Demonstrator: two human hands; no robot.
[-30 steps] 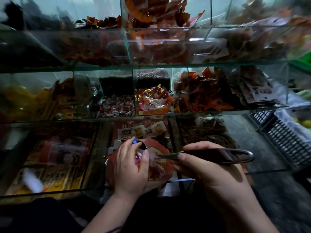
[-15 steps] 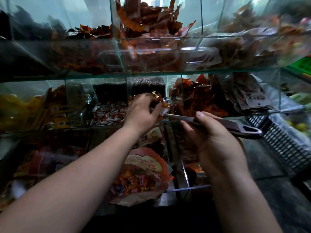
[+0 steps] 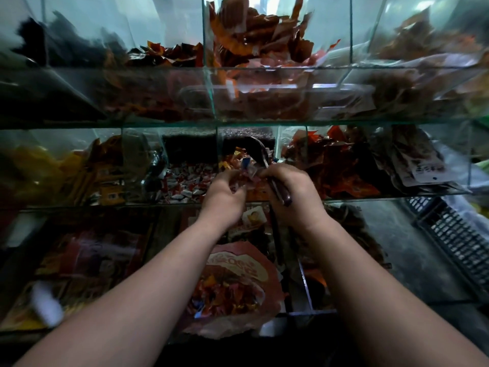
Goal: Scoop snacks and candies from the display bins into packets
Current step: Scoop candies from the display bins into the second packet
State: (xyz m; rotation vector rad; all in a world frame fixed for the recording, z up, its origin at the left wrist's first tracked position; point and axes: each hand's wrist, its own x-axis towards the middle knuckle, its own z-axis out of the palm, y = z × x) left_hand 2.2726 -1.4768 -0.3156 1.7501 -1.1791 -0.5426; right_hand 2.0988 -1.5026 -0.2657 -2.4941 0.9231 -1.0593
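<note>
Lying nearest and lowest, the red crinkled plastic packet (image 3: pixel 232 287) gapes mouth-up, part-filled, between the two forearms and slightly closer to the left one; farther off and higher, the left hand (image 3: pixel 225 192) curls its fingers on a few of the mixed wrapped candies (image 3: pixel 232 158) at the front of the middle-tier glass bin (image 3: pixel 275 143); just beside it, the right hand (image 3: pixel 293 193) grips the handle of the dark metal scoop (image 3: pixel 258 154), whose long axis runs away from the body into that bin; by my judgement, any load must come back and down to the packet
</note>
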